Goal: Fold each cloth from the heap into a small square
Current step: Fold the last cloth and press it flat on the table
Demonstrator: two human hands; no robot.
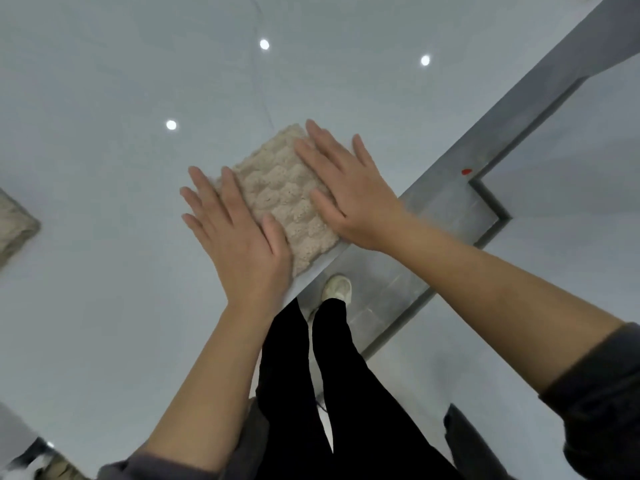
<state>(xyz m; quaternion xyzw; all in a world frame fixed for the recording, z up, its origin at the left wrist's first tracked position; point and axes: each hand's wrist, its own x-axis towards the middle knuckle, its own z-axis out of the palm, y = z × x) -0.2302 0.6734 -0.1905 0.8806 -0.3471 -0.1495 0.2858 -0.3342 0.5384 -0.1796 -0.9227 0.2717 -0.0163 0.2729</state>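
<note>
Beige bumpy-textured cloth [277, 195] on pale grey-blue table [104, 98]

place: plain indoor workroom | evidence: glossy white table [104, 91], grey tiled floor [446, 213]

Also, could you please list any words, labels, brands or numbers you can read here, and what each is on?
None can be read.
The beige cloth, the white table and the white shoe show no text.
The red mark on the grey strip is a plain blob.
</note>
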